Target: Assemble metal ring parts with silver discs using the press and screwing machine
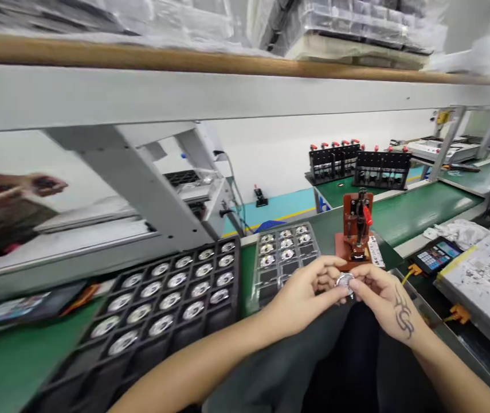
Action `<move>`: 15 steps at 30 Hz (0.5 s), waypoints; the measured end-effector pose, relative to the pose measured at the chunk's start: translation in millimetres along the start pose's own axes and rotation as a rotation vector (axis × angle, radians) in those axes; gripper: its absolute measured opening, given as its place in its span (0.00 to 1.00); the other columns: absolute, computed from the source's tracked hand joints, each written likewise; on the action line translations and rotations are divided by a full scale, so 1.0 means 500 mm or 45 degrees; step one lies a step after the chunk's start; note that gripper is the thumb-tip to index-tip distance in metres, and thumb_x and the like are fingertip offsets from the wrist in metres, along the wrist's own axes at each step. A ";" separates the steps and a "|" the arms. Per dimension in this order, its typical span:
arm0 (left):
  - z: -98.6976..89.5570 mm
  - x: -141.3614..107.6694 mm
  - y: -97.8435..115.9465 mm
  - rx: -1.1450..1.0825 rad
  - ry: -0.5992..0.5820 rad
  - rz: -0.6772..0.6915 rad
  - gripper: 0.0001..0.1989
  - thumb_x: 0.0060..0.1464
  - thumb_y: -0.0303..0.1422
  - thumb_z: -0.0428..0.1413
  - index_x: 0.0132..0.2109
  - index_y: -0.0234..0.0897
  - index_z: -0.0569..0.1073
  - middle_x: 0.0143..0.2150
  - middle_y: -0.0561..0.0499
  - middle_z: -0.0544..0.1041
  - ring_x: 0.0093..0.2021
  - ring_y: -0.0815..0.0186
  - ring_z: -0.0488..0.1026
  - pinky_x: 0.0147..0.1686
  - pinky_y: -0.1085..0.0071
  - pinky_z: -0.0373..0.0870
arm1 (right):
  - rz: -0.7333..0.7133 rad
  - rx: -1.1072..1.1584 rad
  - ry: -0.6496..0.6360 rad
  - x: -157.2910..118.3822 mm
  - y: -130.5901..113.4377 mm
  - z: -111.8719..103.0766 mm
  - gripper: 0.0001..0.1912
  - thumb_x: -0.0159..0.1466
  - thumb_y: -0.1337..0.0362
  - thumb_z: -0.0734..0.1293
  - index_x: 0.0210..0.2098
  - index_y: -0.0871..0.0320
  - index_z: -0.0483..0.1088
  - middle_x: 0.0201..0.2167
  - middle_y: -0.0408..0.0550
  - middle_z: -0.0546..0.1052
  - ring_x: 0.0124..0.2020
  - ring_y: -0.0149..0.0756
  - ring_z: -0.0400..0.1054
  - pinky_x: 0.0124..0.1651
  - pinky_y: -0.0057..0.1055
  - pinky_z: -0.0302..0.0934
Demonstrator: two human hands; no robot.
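A small round silver part (345,280) is pinched between my two hands, just in front of a red-brown clamp fixture (352,232) with a red handle. My left hand (307,289) grips the part's left side with thumb and curled fingers. On its other side, my right hand (376,295) has thumb and fingers closed on the same part. To the left lies a black tray (235,287) with rows of round silver parts in its compartments. A clear tray (253,287) holding several similar parts sits between the black tray and the fixture.
Black racks with red-tipped clamps (382,169) stand on the far green bench. At right are a keypad device (436,256) and a white-topped machine (485,287). A shelf beam (227,94) crosses above. Another person's hands (44,183) show at far left.
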State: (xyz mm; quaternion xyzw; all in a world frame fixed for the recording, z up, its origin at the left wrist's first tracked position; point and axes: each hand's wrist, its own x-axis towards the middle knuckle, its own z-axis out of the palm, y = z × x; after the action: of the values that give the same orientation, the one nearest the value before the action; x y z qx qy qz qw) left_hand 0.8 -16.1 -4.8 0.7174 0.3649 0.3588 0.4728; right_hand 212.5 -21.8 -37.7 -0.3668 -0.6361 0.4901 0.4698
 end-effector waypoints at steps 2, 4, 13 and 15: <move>0.000 -0.017 -0.026 -0.245 0.056 -0.151 0.19 0.61 0.41 0.66 0.52 0.34 0.73 0.40 0.47 0.80 0.37 0.63 0.82 0.42 0.66 0.80 | 0.015 -0.094 -0.025 -0.020 0.021 0.007 0.18 0.73 0.49 0.69 0.47 0.57 0.78 0.37 0.48 0.81 0.37 0.35 0.75 0.42 0.27 0.72; -0.026 -0.040 -0.072 -0.229 0.191 -0.182 0.19 0.59 0.42 0.68 0.48 0.33 0.75 0.39 0.46 0.82 0.37 0.62 0.82 0.40 0.66 0.80 | 0.023 -0.238 0.010 -0.048 0.057 0.008 0.18 0.72 0.48 0.70 0.49 0.55 0.80 0.41 0.49 0.82 0.41 0.38 0.78 0.47 0.28 0.73; -0.419 -0.371 -0.219 1.244 1.024 -0.574 0.11 0.65 0.33 0.54 0.47 0.33 0.79 0.51 0.36 0.82 0.55 0.50 0.78 0.61 0.55 0.70 | 0.295 -0.373 0.094 -0.165 0.262 -0.101 0.25 0.63 0.43 0.74 0.52 0.52 0.82 0.48 0.51 0.84 0.45 0.49 0.82 0.42 0.29 0.78; -0.488 -0.458 -0.224 1.340 1.065 -0.760 0.12 0.63 0.31 0.53 0.46 0.31 0.79 0.50 0.35 0.83 0.54 0.48 0.79 0.60 0.55 0.71 | 0.389 -0.332 0.071 -0.175 0.290 -0.124 0.24 0.62 0.45 0.75 0.53 0.50 0.82 0.48 0.50 0.84 0.46 0.53 0.82 0.42 0.33 0.79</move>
State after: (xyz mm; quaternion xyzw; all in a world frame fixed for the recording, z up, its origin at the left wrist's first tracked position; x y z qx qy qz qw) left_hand -338.6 -80.1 -77.2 0.5226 0.8186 0.2358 -0.0355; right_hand 298.2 -49.2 -194.2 -0.5303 -0.6178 0.4588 0.3558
